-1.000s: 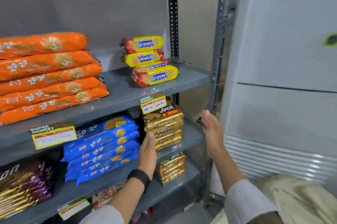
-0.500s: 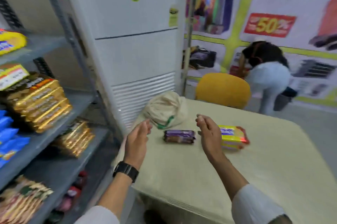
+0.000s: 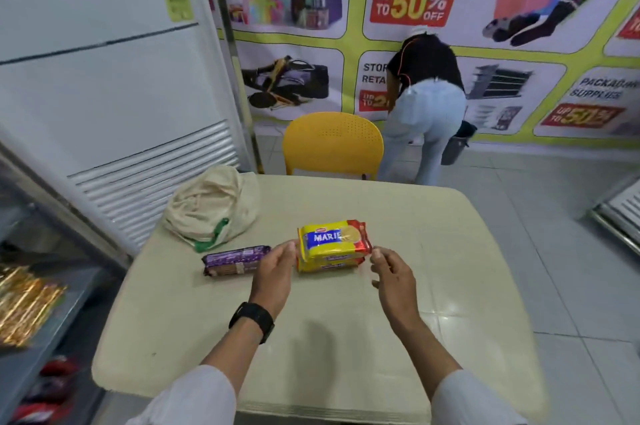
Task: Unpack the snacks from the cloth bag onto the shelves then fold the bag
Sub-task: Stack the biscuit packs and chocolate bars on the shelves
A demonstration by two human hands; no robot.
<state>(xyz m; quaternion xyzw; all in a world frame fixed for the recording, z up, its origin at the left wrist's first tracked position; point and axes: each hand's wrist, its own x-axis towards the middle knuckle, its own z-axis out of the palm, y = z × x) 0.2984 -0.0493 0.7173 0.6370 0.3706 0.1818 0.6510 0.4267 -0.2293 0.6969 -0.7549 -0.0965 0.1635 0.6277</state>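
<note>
Marie packs stacked, glossy yellow | hands: left, right pinch pack ends | purple pack left of them | crumpled cloth bag beyond

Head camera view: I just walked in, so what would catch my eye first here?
Probably the bright yellow Marie biscuit packs, stacked mid-table between the left hand and right hand, whose fingertips reach the ends. Left of them lies a purple biscuit pack, and behind that a crumpled cream cloth bag. Beyond the table stands a yellow chair before a loud discount banner.
</note>
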